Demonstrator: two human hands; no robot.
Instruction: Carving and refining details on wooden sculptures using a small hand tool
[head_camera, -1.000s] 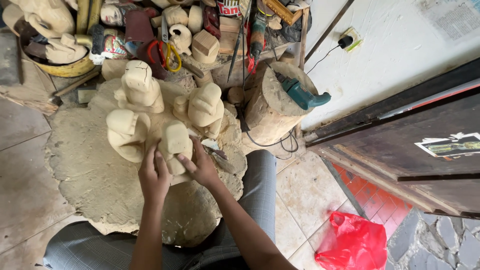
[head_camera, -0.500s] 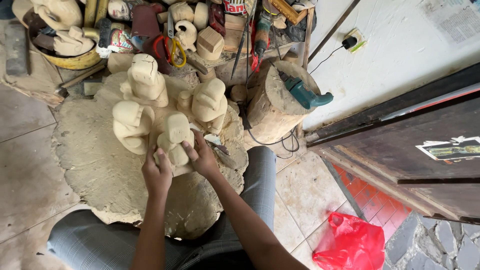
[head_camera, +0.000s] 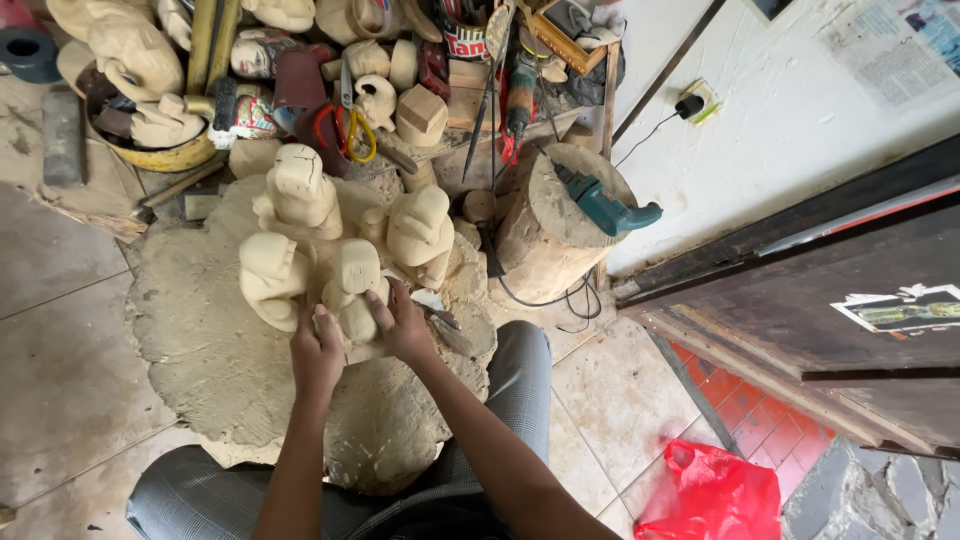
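Gripping a pale wooden figure (head_camera: 352, 290) from both sides, the person is working over a broad, dusty slab of wood (head_camera: 215, 345) that lies across the lap. The left hand (head_camera: 318, 352) is pressing closed against the figure's lower left side, and the right hand (head_camera: 405, 325) is wrapping closed around its right flank. The figure is standing upright near the middle of the slab, just beside three other carvings (head_camera: 300, 195) of the same pale wood.

Judging by its look, the figure is rigid, solid and dry, neither slippery nor soft, and probably moderately heavy for its size. Thin carved edges may be chipping easily, so the thick body is looking like the safest place to take hold, much as the hands are doing.

Behind the slab, a yellow bowl (head_camera: 170, 158) is holding more unfinished carvings (head_camera: 165, 120), and a wooden box (head_camera: 560, 30) is sitting at the top with small items that are too blurred to tell. A teal power drill (head_camera: 605, 205) is resting on a log stump (head_camera: 545, 235), red-handled scissors (head_camera: 340, 125) are lying among the clutter, and a red plastic bag (head_camera: 715, 495) is sitting on the tiled floor (head_camera: 60, 350).
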